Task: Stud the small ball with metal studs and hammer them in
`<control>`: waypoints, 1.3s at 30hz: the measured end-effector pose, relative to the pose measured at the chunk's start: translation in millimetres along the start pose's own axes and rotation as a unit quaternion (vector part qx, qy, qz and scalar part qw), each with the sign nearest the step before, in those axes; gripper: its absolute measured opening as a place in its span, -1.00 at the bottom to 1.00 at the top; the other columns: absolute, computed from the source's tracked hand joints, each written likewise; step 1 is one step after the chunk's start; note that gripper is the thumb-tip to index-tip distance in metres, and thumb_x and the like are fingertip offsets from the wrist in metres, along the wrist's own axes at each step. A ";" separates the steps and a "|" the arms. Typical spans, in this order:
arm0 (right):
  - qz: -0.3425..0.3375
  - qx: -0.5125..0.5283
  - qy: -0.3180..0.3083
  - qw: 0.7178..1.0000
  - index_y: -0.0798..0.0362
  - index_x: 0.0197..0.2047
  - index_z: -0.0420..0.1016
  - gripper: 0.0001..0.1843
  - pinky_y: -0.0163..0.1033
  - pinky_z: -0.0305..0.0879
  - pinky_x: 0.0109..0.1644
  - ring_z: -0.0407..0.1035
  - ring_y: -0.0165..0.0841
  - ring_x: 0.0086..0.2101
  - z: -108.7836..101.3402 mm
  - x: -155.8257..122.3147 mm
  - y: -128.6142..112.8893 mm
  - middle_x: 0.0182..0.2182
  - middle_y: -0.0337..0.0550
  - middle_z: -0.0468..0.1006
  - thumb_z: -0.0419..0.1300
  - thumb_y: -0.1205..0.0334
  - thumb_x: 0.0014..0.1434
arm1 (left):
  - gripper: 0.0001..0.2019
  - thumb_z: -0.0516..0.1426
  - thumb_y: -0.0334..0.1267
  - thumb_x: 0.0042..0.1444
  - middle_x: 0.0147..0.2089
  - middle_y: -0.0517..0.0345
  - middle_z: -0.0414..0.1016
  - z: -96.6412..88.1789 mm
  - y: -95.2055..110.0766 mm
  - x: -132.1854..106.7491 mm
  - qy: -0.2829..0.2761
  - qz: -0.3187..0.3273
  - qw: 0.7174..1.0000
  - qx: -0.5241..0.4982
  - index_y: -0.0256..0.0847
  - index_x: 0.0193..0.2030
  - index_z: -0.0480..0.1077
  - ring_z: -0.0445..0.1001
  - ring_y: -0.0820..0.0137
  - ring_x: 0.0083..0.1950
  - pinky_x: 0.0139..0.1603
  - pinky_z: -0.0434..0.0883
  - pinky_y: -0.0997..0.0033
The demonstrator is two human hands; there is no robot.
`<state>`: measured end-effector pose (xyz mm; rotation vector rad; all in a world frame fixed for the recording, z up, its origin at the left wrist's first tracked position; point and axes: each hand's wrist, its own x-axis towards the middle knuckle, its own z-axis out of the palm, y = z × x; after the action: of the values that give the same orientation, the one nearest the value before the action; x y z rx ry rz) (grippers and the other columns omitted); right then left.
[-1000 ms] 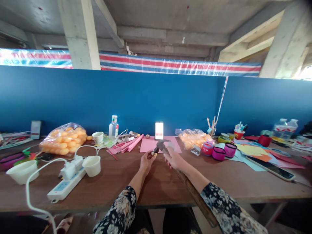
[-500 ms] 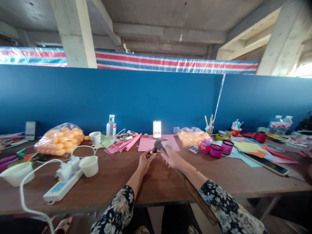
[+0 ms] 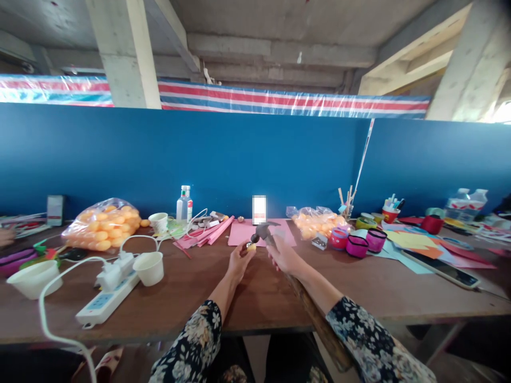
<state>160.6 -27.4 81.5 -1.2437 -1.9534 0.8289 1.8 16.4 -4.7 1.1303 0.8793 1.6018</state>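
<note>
A claw hammer (image 3: 264, 232) is gripped close to its head by my right hand (image 3: 287, 258). Its long wooden handle (image 3: 321, 324) runs back under my right forearm, past the table's front edge. My left hand (image 3: 238, 261) pinches a small round shiny piece (image 3: 251, 247) with a pale yellow part, too small to name. The hammer's striking face is right by this piece; whether they touch I cannot tell. Both hands are above the brown table, just in front of a pink paper sheet (image 3: 235, 235).
Left are a power strip (image 3: 98, 306) with cables, paper cups (image 3: 149, 268) and a bag of orange balls (image 3: 106, 226). Right are another ball bag (image 3: 315, 222), magenta tape-like rolls (image 3: 357, 246), coloured papers (image 3: 415, 239) and a phone (image 3: 443, 270). A blue partition (image 3: 255, 154) stands behind.
The hammer head has lifted slightly, and the small piece has turned so its yellow part shows. The whole view has shifted a little. Both grips are unchanged.
</note>
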 end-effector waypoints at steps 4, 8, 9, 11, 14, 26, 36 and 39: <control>0.022 -0.018 -0.034 0.999 0.04 -0.27 0.09 -0.89 -0.49 0.13 -0.72 0.21 -0.57 -0.69 -0.3 -1.6 -5.1 -0.52 -0.29 0.31 -0.10 0.18 0.19 | -0.47 0.26 -0.28 -0.27 -0.32 0.09 0.48 -1.7 -0.5 0.2 0.004 0.009 0.999 0.038 -0.28 -0.06 0.34 0.42 0.49 -0.38 -0.26 0.36 0.46; -0.018 -0.032 -0.007 0.999 0.05 -0.25 0.09 -0.89 -0.48 0.12 -0.69 0.20 -0.58 -0.69 -1.8 -3.4 -9.6 -0.51 -0.28 0.32 -0.14 0.20 0.21 | -0.46 0.26 -0.27 -0.26 -0.27 0.06 0.46 -1.4 -2.7 1.0 0.025 0.025 0.998 0.053 -0.27 -0.05 0.31 0.40 0.51 -0.41 -0.31 0.36 0.47; -0.026 -0.042 -0.004 0.999 0.05 -0.25 0.10 -0.89 -0.47 0.11 -0.68 0.20 -0.58 -0.69 -2.0 -3.6 -10.1 -0.52 -0.28 0.32 -0.13 0.21 0.20 | -0.47 0.26 -0.27 -0.27 -0.24 0.04 0.46 -1.2 -3.5 1.2 0.029 0.029 0.998 0.055 -0.27 -0.06 0.30 0.41 0.49 -0.38 -0.30 0.36 0.46; -0.027 -0.065 -0.014 0.997 0.06 -0.26 0.12 -0.91 -0.46 0.11 -0.64 0.20 -0.57 -0.68 -1.9 -3.5 -10.6 -0.55 -0.28 0.33 -0.10 0.23 0.19 | -0.49 0.27 -0.28 -0.28 -0.23 0.02 0.46 -1.4 -5.2 1.9 0.033 0.032 0.997 0.059 -0.28 -0.11 0.31 0.43 0.46 -0.33 -0.27 0.36 0.45; -0.012 -0.076 -0.035 0.996 0.07 -0.25 0.13 -0.91 -0.45 0.10 -0.63 0.21 -0.56 -0.68 -1.9 -3.2 -11.8 -0.55 -0.27 0.35 -0.08 0.24 0.18 | -0.56 0.27 -0.27 -0.29 -0.26 0.03 0.47 -2.7 -7.7 3.0 0.027 0.037 0.997 0.063 -0.28 -0.17 0.34 0.43 0.44 -0.31 -0.23 0.35 0.43; -0.026 -0.106 -0.001 0.994 0.07 -0.27 0.16 -0.90 -0.43 0.07 -0.56 0.20 -0.54 -0.64 -2.7 -5.3 -20.6 -0.55 -0.25 0.35 -0.07 0.24 0.18 | -0.51 0.25 -0.32 -0.27 -0.23 0.03 0.48 -1.5 -5.1 2.5 0.017 0.038 0.997 0.066 -0.28 -0.09 0.35 0.45 0.40 -0.26 -0.18 0.35 0.40; 0.002 -0.038 -0.020 0.999 0.05 -0.26 0.11 -0.90 -0.47 0.11 -0.69 0.21 -0.56 -0.68 -6.0 -3.4 -19.0 -0.52 -0.26 0.34 -0.10 0.21 0.19 | -0.52 0.26 -0.27 -0.26 -0.35 0.12 0.49 -0.4 -0.2 0.0 0.018 0.005 0.999 0.042 -0.27 -0.10 0.37 0.42 0.48 -0.36 -0.27 0.33 0.47; 0.017 -0.018 -0.016 1.000 0.05 -0.27 0.11 -0.89 -0.49 0.13 -0.71 0.22 -0.56 -0.68 -7.9 -2.4 -15.6 -0.52 -0.27 0.33 -0.09 0.19 0.18 | -0.51 0.27 -0.26 -0.29 -0.41 0.14 0.47 -0.4 -0.1 -0.5 0.022 -0.017 0.999 0.032 -0.30 -0.11 0.37 0.40 0.51 -0.43 -0.34 0.33 0.50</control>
<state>159.9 -33.8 97.9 -1.2946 -1.9857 0.8386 1.5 15.9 -5.0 1.1217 0.9805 1.5850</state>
